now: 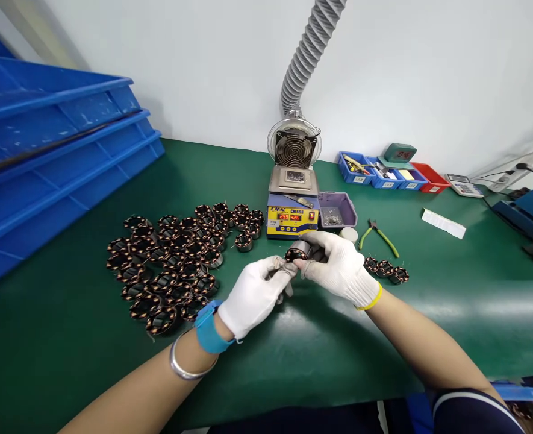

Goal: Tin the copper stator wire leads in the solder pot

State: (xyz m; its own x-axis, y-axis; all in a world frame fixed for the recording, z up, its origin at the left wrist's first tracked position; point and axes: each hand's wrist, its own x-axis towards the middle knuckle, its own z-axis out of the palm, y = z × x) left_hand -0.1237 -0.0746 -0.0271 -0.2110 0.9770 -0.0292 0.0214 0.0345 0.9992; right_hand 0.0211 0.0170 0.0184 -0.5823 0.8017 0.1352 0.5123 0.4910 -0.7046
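My right hand point(338, 265), in a white glove, is closed around a copper-wound stator coil point(297, 253) held just above the green mat. My left hand point(255, 292), also gloved, pinches at the coil's near side with its fingertips; what it pinches is too small to make out. A large pile of several like coils point(176, 259) lies on the mat to the left. Three more coils point(386, 269) sit in a short row just right of my right hand.
A solder pot with a red digital readout point(292, 214) and a fan point(294, 147) under a grey duct stands behind my hands. Beside it is a purple tray point(337, 211), with green-handled cutters point(379, 235) nearby. Stacked blue crates point(44, 150) fill the left; small bins point(386, 172) line the back right.
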